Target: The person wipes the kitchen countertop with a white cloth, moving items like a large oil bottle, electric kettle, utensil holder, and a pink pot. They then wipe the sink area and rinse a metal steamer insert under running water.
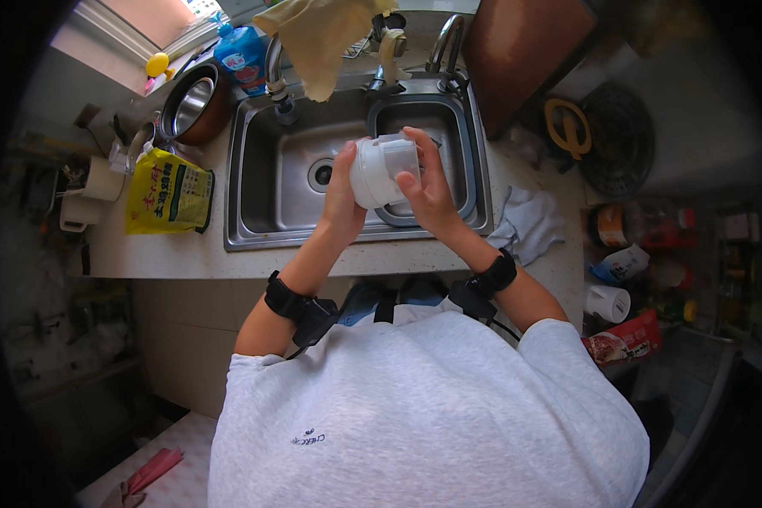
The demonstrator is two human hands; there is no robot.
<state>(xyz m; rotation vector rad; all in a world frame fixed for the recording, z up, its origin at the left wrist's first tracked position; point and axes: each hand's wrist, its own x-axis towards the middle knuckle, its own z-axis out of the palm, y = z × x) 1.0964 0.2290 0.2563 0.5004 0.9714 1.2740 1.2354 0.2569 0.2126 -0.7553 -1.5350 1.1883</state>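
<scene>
Above the divider of a two-bowl stainless steel sink, both my hands grip a white, partly translucent plastic container, tilted on its side. My left hand clasps its white end, thumb on top. At the clearer, see-through end, my right hand has its thumb and fingers spread around the rim. What the container holds cannot be made out. Below it, the left bowl shows a drain; a grey-rimmed basin sits in the right bowl.
A yellow cloth hangs over the taps. Left of the sink are a yellow pouch, a brown pot and a blue soap bottle. Rightward lie a white rag, a brown board and a white mug.
</scene>
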